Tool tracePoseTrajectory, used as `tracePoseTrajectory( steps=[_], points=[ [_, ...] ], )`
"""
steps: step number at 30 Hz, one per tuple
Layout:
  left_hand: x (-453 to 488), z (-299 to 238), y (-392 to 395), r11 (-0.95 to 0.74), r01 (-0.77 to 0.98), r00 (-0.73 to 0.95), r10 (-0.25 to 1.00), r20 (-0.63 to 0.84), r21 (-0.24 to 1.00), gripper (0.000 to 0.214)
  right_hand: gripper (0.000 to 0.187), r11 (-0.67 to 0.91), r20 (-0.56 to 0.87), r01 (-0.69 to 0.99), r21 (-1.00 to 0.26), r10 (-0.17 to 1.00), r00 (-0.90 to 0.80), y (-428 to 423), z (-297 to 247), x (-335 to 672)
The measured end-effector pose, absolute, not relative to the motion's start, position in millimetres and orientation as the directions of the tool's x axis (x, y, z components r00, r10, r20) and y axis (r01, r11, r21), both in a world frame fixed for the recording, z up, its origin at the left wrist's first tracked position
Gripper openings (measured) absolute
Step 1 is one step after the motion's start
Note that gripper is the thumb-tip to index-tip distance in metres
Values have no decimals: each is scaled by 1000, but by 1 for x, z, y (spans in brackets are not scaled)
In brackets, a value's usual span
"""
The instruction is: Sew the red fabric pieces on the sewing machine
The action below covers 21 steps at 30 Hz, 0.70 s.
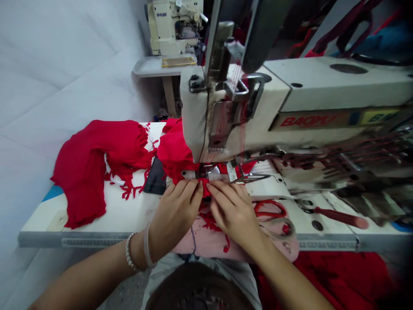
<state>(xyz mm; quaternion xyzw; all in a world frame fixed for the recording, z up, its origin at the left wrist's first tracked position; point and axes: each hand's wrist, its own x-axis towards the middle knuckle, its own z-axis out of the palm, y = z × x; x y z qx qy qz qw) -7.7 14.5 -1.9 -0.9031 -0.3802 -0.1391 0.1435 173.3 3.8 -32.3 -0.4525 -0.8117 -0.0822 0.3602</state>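
Note:
Both of my hands are at the front of a white sewing machine (196,112), close below its needle area. My left hand (180,209) has its fingers pressed together on red fabric (205,188). From the other side, my right hand (234,211) pinches the same fabric, fingertips a short gap from the left ones. The fabric runs under the presser foot, and more of it is bunched behind and to the left of the machine head. Red threads come down the front of the head. The needle tips are hard to make out.
A red cloth piece (87,163) with cut scraps lies on the table's left. Red-handled scissors (271,209) and a red-handled tool (340,216) lie to the right. Pink cloth (206,241) hangs over the front edge. A second sewing machine (174,28) stands behind.

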Motion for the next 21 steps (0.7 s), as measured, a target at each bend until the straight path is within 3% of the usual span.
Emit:
tracePoseTrajectory(
  steps=[3,9,21],
  points=[
    [-7,-4,16,-685,713,679,624,387,-146,34,30,568,633,818,-93,668,-392,2,-31,170],
    [-11,-10,18,-708,701,684,632,365,-87,38,29,544,619,839,-12,663,-421,1,-28,171],
    [-9,-10,18,-676,730,661,661,356,-100,39,29,542,590,840,-16,683,-430,5,-28,171]
  ],
)
